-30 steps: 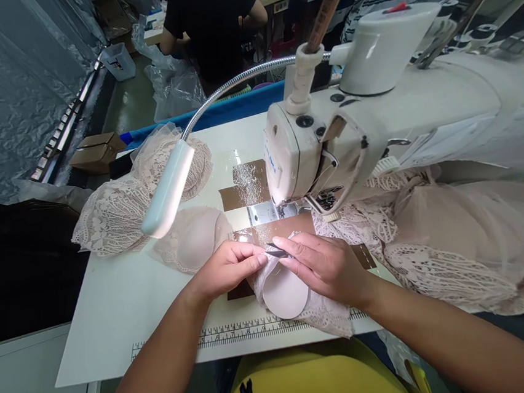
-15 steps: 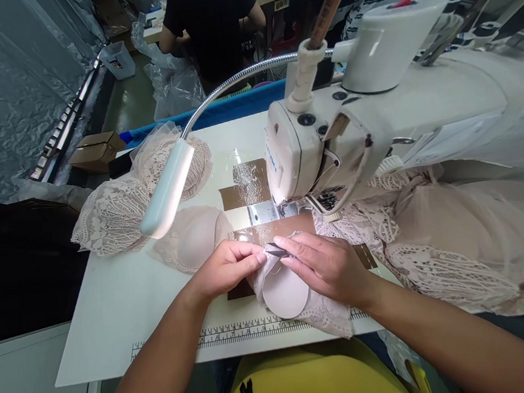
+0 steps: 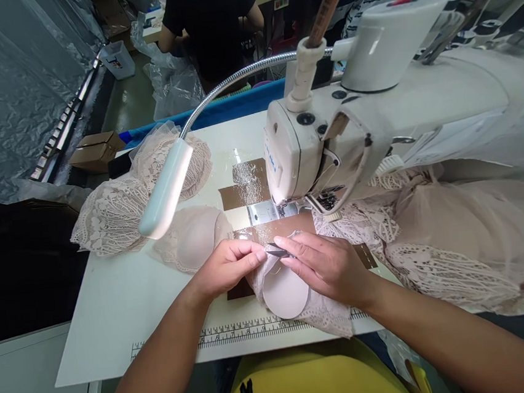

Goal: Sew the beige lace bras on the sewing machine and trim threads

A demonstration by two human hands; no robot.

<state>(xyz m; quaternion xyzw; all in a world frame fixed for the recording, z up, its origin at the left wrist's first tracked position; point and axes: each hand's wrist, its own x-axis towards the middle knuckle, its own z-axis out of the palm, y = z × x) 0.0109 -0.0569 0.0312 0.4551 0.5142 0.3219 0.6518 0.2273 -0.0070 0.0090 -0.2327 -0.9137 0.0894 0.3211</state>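
In front of the sewing machine [image 3: 294, 150], a pale pink lace bra cup piece [image 3: 286, 290] lies at the table's near edge, its smooth round pad facing up. My left hand [image 3: 231, 264] pinches the upper edge of the lace between thumb and forefinger. Closed around small dark thread snips [image 3: 276, 250], my right hand [image 3: 327, 267] holds the blades against that same edge, close to my left fingertips. The snips' handles are mostly hidden under the right fingers. Another padded lace cup [image 3: 196, 237] rests just left of my left hand.
Beige lace cups [image 3: 115, 213] are piled at the left under a lamp head [image 3: 166, 190] on a bendable neck. More lace fabric [image 3: 456, 239] heaps up on the right. A printed ruler [image 3: 233, 334] runs along the front edge. A person in black [image 3: 211, 28] sits beyond the table.
Almost nothing differs. Both hands, the snips and the lace piece keep the same place.
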